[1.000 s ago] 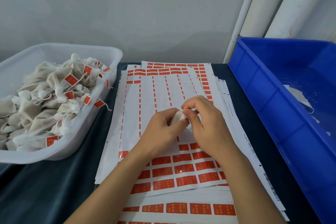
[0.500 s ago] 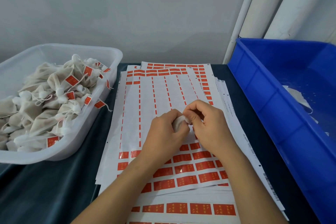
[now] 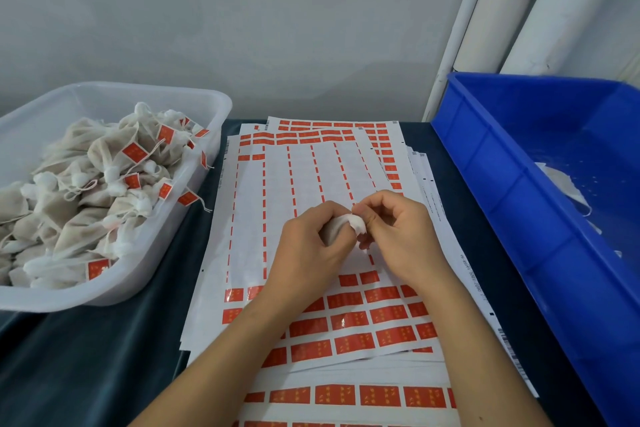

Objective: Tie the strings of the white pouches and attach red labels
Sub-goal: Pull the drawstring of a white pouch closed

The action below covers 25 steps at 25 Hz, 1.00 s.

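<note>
The white pouch (image 3: pixel 341 227) sits at frame centre, held above the label sheets, its gathered neck pointing right toward the right hand. Its long axis runs roughly left-right in the frame, body buried in the left palm, neck exposed.

The left hand (image 3: pixel 308 253) wraps its curled fingers round the pouch body. The right hand (image 3: pixel 398 232) has its fingertips (image 3: pixel 363 218) curled in at the neck, apparently pinching the string; the string itself is too fine to make out. The right hand is therefore the nearer to the neck and likely does the tying.

No label is visible on this pouch. Red labels (image 3: pixel 353 321) remain unpeeled on the sheet just below the hands.

Left of frame, the clear tub (image 3: pixel 221 107) holds labelled pouches. At right stands the blue bin (image 3: pixel 485 156).
</note>
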Available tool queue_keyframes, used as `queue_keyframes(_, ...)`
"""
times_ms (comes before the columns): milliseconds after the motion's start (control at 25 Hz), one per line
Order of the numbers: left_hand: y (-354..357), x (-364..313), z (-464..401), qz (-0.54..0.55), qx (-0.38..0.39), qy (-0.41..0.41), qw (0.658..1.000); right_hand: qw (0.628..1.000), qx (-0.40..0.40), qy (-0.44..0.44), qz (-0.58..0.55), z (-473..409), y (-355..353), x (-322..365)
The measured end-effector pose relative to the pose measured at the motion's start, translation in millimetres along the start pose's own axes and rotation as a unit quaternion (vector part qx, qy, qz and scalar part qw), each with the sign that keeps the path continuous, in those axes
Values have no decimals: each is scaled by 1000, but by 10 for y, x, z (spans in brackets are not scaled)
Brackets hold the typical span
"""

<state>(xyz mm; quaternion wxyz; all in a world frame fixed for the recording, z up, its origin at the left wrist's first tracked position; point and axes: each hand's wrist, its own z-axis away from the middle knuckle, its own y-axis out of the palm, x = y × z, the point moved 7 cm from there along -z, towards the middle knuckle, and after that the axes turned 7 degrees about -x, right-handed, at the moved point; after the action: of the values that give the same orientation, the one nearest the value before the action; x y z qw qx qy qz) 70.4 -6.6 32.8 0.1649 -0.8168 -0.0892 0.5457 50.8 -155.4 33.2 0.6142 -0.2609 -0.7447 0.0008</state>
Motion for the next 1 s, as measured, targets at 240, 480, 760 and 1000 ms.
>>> queue_keyframes(240, -86, 136, -56, 45, -71, -42, 996, 997, 27, -27, 67, 36, 107, 19)
queue_keyframes(480, -89, 208, -89, 60, -69, -65, 994, 992, 41, -42, 108, 46, 131, 21)
queue_keyframes(760, -89, 272, -87, 54, -68, -96, 992, 991, 18, -61, 115, 36, 75, 56)
queue_keyframes(1000, -28, 244, -67, 46, -30, -97, 994, 995, 19, -90, 46, 65, 56, 182)
